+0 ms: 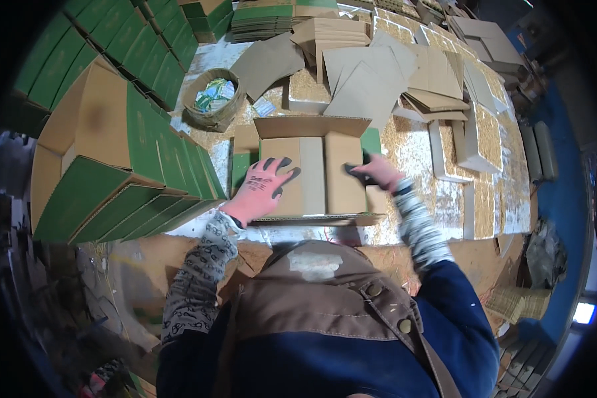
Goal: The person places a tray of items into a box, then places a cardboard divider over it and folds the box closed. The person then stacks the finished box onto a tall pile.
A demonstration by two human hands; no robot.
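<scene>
In front of me an open cardboard box [346,186] lies on the worktable, with brown inner panels and green outer faces. A grey strip [312,175] runs between its left and right panels. My left hand [258,188], in a pink glove with dark fingertips, rests with fingers spread on the left panel [283,201]. At the right side my right hand [378,171], gloved alike, has its thumb over the right panel's edge and its fingers beyond it. The back flap [311,128] stands up. A front flap [318,219] shows as a narrow edge near me.
Nested green cartons [171,164] lean at my left, beside stacked green cartons [129,40]. A round basket [211,119] holds small printed packets [216,94]. Loose cardboard sheets [363,74] lie behind the box. White foam trays [482,144] of tan granular material stand right.
</scene>
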